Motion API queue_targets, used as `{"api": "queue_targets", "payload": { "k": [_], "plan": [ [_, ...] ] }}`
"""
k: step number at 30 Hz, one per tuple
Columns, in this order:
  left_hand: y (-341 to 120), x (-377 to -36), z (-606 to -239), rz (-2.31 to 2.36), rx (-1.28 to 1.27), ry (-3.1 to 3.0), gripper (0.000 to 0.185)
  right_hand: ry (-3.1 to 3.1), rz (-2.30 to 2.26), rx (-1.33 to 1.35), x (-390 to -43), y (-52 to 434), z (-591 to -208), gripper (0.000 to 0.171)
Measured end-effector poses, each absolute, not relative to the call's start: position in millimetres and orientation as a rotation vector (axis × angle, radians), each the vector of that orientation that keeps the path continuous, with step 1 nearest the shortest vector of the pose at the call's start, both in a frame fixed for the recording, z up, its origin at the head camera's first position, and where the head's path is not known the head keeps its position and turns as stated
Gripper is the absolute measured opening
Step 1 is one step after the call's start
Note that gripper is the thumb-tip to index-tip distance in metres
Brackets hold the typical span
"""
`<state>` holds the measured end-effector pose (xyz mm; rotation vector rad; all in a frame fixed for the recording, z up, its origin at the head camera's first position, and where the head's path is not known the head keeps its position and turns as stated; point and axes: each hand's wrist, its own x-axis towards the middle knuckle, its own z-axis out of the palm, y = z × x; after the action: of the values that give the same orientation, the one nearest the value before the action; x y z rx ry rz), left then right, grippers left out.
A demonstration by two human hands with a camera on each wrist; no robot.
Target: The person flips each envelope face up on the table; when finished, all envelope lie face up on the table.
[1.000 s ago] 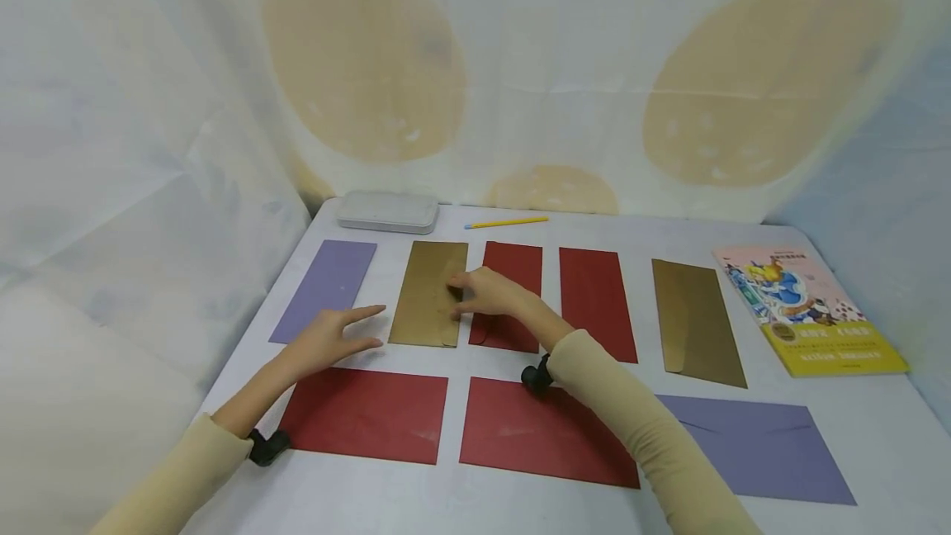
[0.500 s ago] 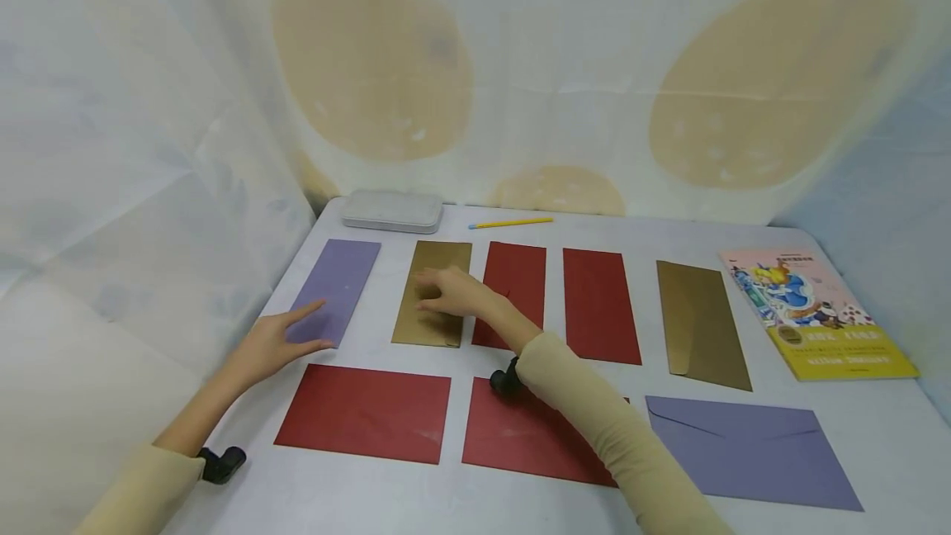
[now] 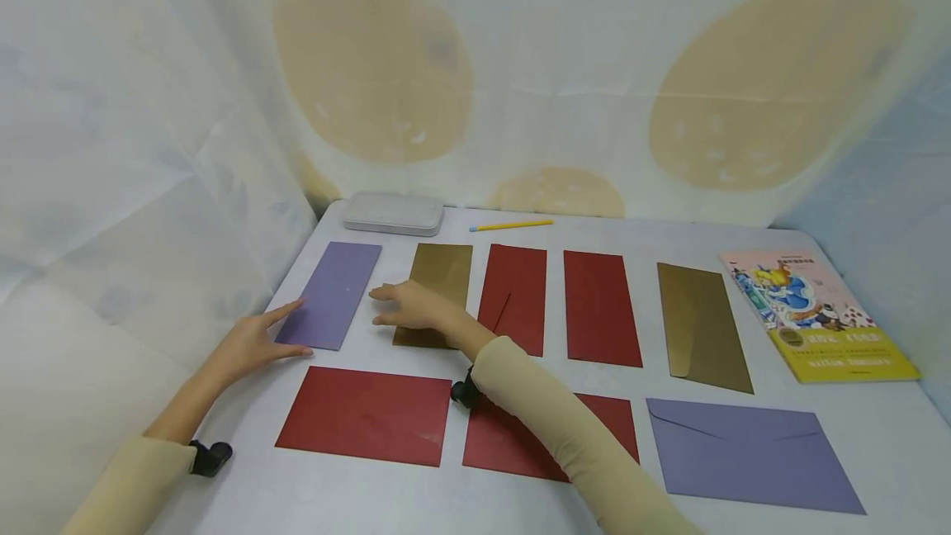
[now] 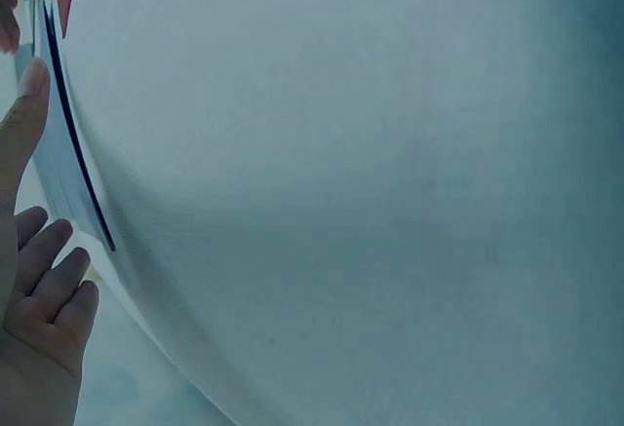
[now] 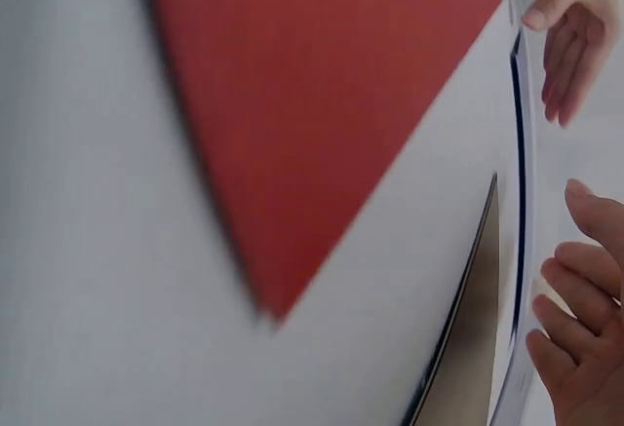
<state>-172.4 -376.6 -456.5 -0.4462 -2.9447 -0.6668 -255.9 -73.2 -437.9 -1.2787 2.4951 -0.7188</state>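
My left hand [image 3: 248, 347] is at the left edge of a purple envelope [image 3: 340, 287], thumb and forefinger spread at its near left corner. In the left wrist view, that envelope [image 4: 70, 168] shows as a thin strip beyond the thumb. My right hand [image 3: 418, 305] hovers over the left edge of a gold envelope [image 3: 446, 264], fingers reaching left toward the purple one, with nothing held. It hides part of the gold envelope. The right wrist view shows both hands facing each other across the purple envelope.
Upright red envelopes [image 3: 516, 287] [image 3: 600, 304] and another gold envelope [image 3: 702, 324] continue the back row. In front lie red envelopes [image 3: 364, 415] [image 3: 513, 444] and a purple one [image 3: 754, 456]. A pencil case [image 3: 394, 213], a yellow pencil [image 3: 513, 225] and a picture book [image 3: 817, 312] lie further out.
Both hands have moved left: the right from the gold envelope's right edge to past its left edge, the left over to the purple envelope's near corner. The envelopes have stayed in place.
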Motion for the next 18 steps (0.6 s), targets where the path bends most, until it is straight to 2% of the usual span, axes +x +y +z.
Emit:
{"api": "queue_targets", "payload": {
  "k": [9, 18],
  "plan": [
    [-369.7, -180.3, -463.9, -0.630, -0.429, -3.023, 0.104, 2.518, -0.568, -1.220, -249.2, -96.6, -442.1, 0.057],
    [-364.6, -181.7, -464.7, -0.624, -0.419, -3.010, 0.101, 2.501, -0.559, -1.242, -246.8, -101.0, -442.7, 0.058]
  ]
}}
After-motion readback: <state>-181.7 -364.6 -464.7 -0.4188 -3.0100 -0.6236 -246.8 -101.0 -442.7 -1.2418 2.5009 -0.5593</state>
